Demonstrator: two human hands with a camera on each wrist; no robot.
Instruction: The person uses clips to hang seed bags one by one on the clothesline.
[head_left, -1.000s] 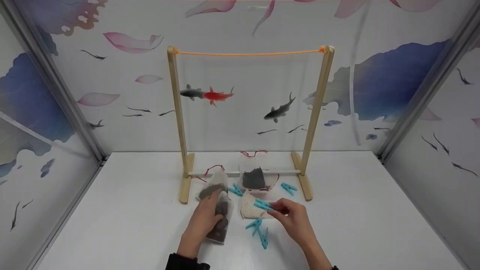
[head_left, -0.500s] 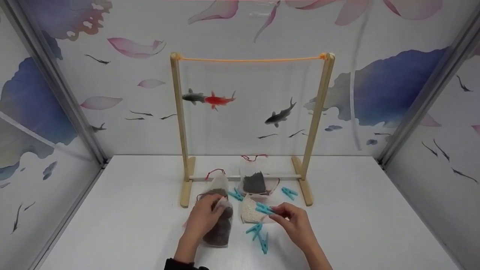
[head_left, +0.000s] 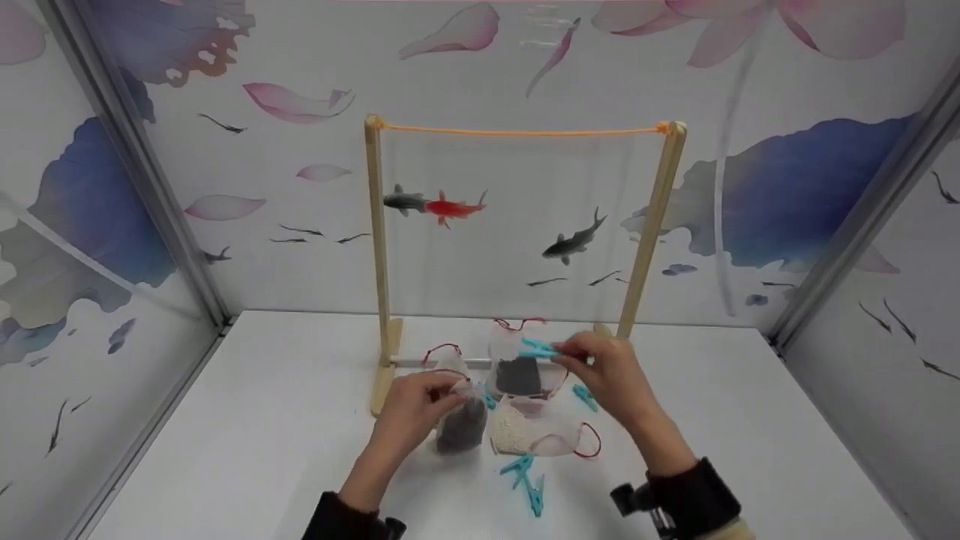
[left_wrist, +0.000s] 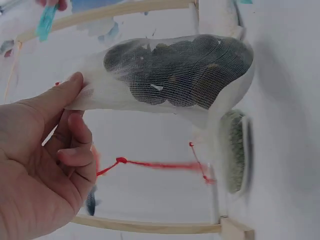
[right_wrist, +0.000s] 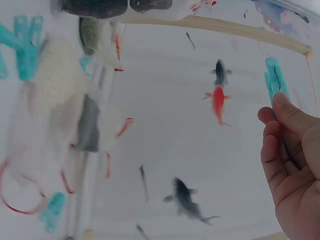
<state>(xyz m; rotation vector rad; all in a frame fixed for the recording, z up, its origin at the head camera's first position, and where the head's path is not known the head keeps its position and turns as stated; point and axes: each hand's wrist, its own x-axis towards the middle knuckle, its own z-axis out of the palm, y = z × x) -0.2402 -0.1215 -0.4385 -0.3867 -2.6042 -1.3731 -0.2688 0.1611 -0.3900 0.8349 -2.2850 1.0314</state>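
My left hand [head_left: 412, 411] pinches the gathered top of a white mesh bag [head_left: 463, 429] between thumb and fingers. Dark round pieces show through the mesh in the left wrist view, and the bag [left_wrist: 177, 72] hangs upright from the grip. Thumb and index finger of my right hand [head_left: 611, 373] pinch a blue clothespin [head_left: 537, 349] by its handle end, held up in front of the wooden rack. In the right wrist view the clothespin [right_wrist: 276, 77] points away from the fingertips. Higher up, an orange cord [head_left: 517, 133] stretches between the rack's two posts.
On the white table [head_left: 247, 450] lie a bag of black filling [head_left: 517, 376] and a bag of white grains [head_left: 512, 431] with a red drawstring. A bag with greenish filling [left_wrist: 234, 152] lies behind the held one. Several loose clothespins [head_left: 535, 496] are scattered around; the rack's left foot [head_left: 385, 382] stands nearby.
My left hand has gone from resting over the bags to gripping the dark-filled bag's top and raising it upright. My right hand has moved up and forward with the clothespin.
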